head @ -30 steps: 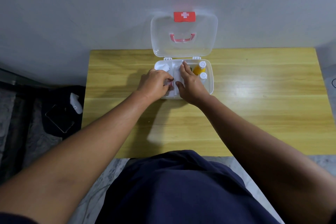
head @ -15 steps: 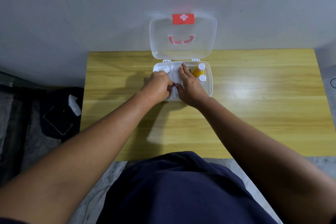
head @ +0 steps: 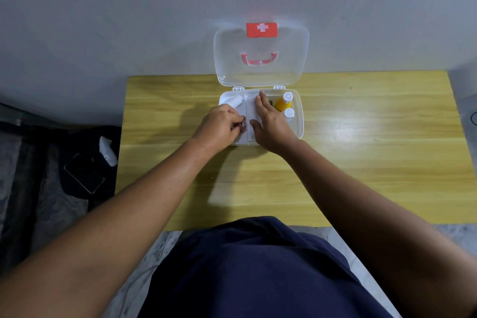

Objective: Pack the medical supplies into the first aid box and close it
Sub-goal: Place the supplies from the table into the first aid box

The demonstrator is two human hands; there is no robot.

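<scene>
On the yellow wooden bench (head: 361, 162), pushed up against a pale grey wall (head: 129, 20), we see a white plastic first aid box (head: 299, 121) standing open. Its clear lid (head: 260, 72) is tipped back against the wall, with a red latch bearing a white cross (head: 261, 29) at the top edge and a pink carry handle (head: 258, 59) showing through the plastic.

Both of our hands are inside the tray. Our left hand (head: 219, 126) sits over the left compartment, its fingertips drawn together in a pinching grip on some small object near the centre divider; we cannot tell what that object is. Just beyond this hand a white rolled bandage (head: 234, 100) lies in the far left corner. Our right hand (head: 271, 124) lies flat over the middle of the tray, fingers spread and pointing toward the hinge, its grip apart and clamped on nothing we can make out.

Just beside the right hand, in the right-hand compartment, an orange bottle with a white cap (head: 284, 103) lies near the hinge, and a second white-capped bottle (head: 289, 113) lies next to it on the near side.

Left of the bench, on the floor, a dark cloth (head: 85, 147) carries a small white item (head: 108, 151) and a flat dark slab (head: 85, 175).
</scene>
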